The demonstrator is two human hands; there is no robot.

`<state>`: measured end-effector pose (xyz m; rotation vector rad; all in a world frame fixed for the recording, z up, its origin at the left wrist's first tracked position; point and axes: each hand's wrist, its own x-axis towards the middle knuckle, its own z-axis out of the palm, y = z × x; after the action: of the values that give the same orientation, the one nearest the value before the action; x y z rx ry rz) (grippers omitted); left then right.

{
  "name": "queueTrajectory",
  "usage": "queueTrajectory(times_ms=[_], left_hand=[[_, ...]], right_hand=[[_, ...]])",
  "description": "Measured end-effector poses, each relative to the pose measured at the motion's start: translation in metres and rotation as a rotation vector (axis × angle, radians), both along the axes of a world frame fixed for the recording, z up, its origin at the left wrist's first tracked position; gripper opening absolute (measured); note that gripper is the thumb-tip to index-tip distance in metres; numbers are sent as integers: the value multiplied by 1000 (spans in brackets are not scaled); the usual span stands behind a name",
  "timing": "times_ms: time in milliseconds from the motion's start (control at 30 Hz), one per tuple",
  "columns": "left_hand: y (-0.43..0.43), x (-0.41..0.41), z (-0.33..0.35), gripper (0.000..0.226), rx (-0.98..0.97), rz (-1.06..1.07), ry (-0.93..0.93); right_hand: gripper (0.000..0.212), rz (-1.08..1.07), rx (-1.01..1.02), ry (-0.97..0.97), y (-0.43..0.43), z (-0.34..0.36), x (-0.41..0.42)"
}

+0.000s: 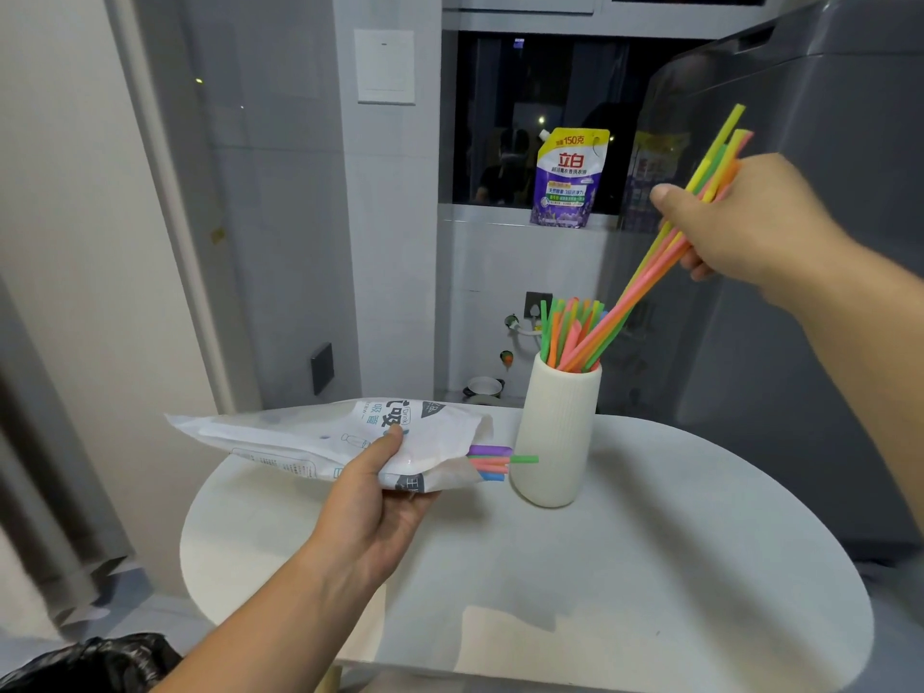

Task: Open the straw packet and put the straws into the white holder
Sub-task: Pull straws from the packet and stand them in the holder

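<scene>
Right hand (745,227) pinches a straw bundle (645,282), tips seemingly inside the white holder (557,432); at nine o'clock, left hand (370,507) grips the packet (310,437).

Grey tiled wall (310,242), dark window (540,117), white table (650,567).

Only 1 camera covers this spot, worn on the person's head and looking forward and down. It sits close above the round white counter (650,567), whose near edge falls almost under the lens. Both forearms reach in from the bottom and right edges, so the hands lie near the middle of the frame. The wide lens bends the wall and door frame at the left. Beyond the counter the view faces a dark window (530,117) and a grey appliance (825,242) at the right.
</scene>
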<state>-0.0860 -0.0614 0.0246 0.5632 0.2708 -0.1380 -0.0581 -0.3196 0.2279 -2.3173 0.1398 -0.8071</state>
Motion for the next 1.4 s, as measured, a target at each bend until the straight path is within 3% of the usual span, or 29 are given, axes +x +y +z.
queueTrajectory(times_ms=[467, 800, 1000, 1167, 1267, 1400], left_hand=[[-3, -1, 0, 16, -7, -7, 3], [-1, 3, -5, 29, 0, -15, -8], [0, 3, -4, 28, -13, -11, -6], [0, 1, -2, 20, -15, -19, -9], [0, 0, -1, 19, -10, -23, -16], [1, 0, -1, 22, -7, -20, -18]], right_hand=[[27, 84, -110, 156, 20, -36, 40], [52, -9, -220, 202, 28, -75, 60], [73, 74, -192, -49, 37, -68, 54], [62, 138, -504, 155, 43, -81, 50], [53, 127, -552, 211, 40, -91, 48], [59, 144, -518, 197, 36, -94, 47]])
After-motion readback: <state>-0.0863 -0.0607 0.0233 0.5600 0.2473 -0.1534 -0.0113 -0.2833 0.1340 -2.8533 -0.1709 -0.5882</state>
